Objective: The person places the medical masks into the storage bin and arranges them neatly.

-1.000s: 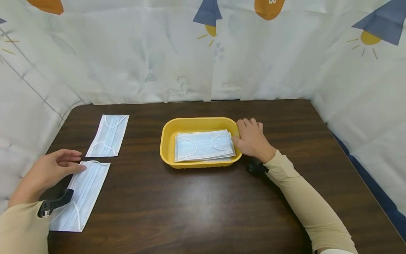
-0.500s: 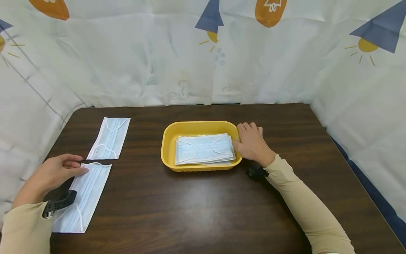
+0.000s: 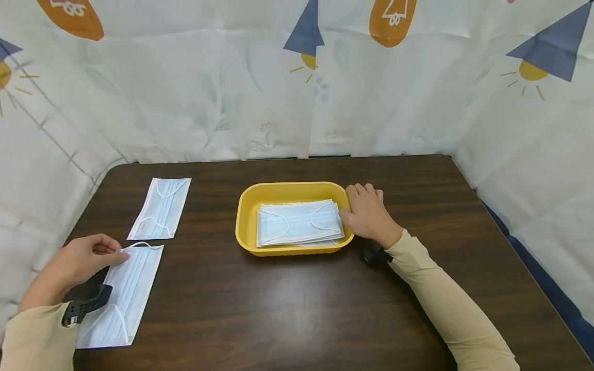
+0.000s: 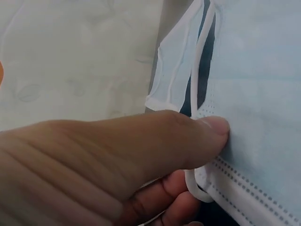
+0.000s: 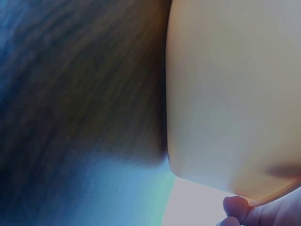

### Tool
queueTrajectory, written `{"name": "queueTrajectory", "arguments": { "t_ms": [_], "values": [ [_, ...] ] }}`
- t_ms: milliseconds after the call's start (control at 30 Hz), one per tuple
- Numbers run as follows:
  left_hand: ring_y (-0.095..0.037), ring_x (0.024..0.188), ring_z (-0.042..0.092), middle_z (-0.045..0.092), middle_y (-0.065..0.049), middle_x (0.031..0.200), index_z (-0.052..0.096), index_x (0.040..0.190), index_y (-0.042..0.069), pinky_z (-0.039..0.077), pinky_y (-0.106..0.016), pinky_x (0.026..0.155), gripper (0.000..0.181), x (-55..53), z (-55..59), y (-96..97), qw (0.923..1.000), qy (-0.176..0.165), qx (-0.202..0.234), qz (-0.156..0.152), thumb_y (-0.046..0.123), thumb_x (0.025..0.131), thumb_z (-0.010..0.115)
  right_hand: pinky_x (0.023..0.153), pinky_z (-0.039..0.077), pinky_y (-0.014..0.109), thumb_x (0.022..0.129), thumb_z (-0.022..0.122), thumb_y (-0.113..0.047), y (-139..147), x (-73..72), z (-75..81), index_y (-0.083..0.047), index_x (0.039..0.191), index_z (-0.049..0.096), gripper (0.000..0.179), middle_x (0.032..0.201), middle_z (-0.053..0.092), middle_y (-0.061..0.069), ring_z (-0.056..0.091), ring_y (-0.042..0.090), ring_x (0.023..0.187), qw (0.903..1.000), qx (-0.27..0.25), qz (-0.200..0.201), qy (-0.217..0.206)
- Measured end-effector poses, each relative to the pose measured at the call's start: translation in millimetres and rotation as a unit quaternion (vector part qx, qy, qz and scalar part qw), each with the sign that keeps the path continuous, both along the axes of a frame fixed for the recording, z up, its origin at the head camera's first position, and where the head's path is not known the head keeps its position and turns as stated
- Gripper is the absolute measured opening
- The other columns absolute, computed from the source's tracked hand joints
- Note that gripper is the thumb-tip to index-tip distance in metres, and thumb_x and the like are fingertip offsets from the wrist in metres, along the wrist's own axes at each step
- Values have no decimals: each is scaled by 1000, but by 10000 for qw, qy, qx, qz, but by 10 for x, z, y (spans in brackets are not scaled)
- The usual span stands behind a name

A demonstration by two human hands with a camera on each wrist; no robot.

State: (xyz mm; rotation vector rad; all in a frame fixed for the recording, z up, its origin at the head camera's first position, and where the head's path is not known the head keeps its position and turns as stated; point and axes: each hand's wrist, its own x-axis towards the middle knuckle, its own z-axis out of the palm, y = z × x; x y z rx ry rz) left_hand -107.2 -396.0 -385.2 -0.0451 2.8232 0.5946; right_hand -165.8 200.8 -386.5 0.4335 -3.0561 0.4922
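Note:
My left hand [image 3: 82, 264] pinches the upper left corner of a light blue face mask [image 3: 131, 291] lying at the table's near left. In the left wrist view the thumb lies on top of that mask [image 4: 263, 94], beside its white ear loop [image 4: 201, 61], with curled fingers below. Just beyond lies a second face mask [image 3: 163, 208], flat on the table. My right hand [image 3: 369, 215] grips the right rim of a yellow tray [image 3: 287, 188], thumb inside and fingers outside. A stack of face masks [image 3: 299, 222] lies in the tray. The right wrist view shows mostly the tray's side [image 5: 230, 89].
The dark wooden table [image 3: 297, 304] reflects light near its front. A white printed curtain [image 3: 223, 93] hangs behind the table and along both sides. A dark blue strip [image 3: 538, 263] runs beyond the right edge.
The left thumb and fingers have closed onto the near mask's corner. The right hand stays on the tray. The head view has tilted up slightly.

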Motion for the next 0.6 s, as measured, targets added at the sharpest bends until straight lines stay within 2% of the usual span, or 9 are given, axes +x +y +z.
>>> {"name": "queueTrajectory", "arguments": {
  "t_ms": [233,400,600],
  "values": [
    [-14,79,59,71,-19,96,65,111,-8,44,-25,64,41,-13,3,-10,9997,-178,-93,-139,27,94,73,83,26,46,91,46,-26,3,17,-16,-7,106,56,27,92,53,8,39,31,89,9999,-48,9,92],
    [-4,76,51,69,-16,94,70,112,-6,42,-23,63,35,0,-7,-45,9995,-104,-109,-282,24,94,70,82,25,45,90,45,-26,-3,11,-1,-7,102,55,24,90,52,8,39,31,88,9999,-50,47,147],
    [-2,77,48,66,-17,96,68,118,-8,40,-20,64,37,-3,33,-53,9994,-199,14,-278,23,97,64,82,25,45,90,46,-26,-10,9,8,-7,104,55,26,91,53,8,39,31,89,9999,-71,35,120]
  ]
}}
